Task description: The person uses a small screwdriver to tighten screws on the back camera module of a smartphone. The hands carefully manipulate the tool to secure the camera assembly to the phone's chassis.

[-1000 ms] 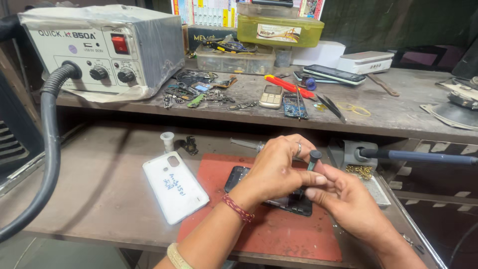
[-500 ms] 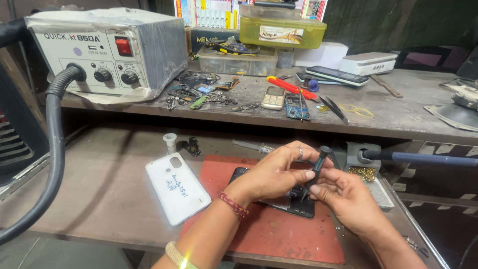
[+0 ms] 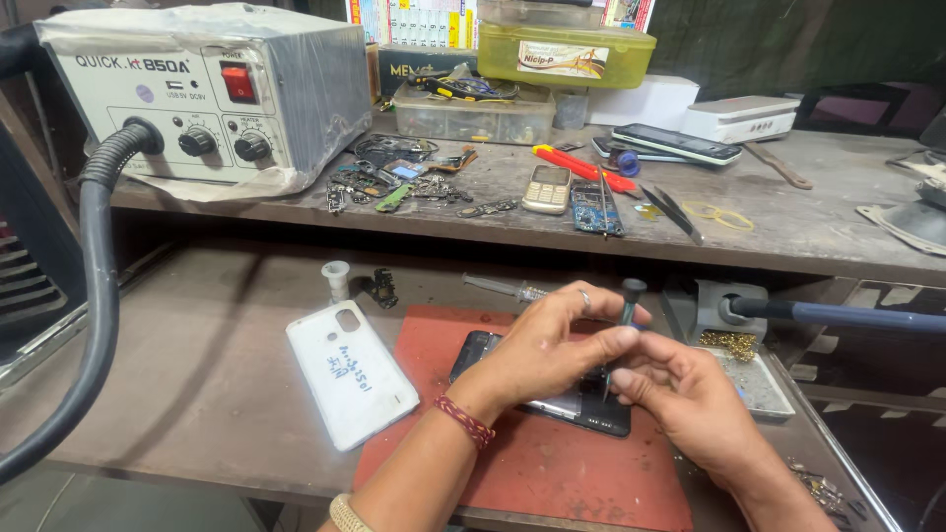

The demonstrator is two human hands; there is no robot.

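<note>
A dark smartphone (image 3: 581,406) lies opened on a red work mat (image 3: 552,468), mostly hidden under my hands. My left hand (image 3: 547,345) rests over the phone, and its fingertips pinch the shaft of a small screwdriver (image 3: 625,307). The screwdriver stands nearly upright with its black cap on top. My right hand (image 3: 685,394) holds the same shaft lower down, near the tip over the phone. A white phone back cover (image 3: 350,372) lies flat just left of the mat.
A grey hot-air rework station (image 3: 197,94) with a black hose (image 3: 94,296) stands back left. The upper shelf (image 3: 788,232) carries phone parts, a small keypad phone (image 3: 546,188), circuit board (image 3: 595,208), tweezers and plastic boxes. A soldering iron holder (image 3: 724,305) and blue handle (image 3: 867,317) sit right.
The screwdriver has shifted slightly right and stands more upright between both hands. My hands stay over the phone; the view has moved a little.
</note>
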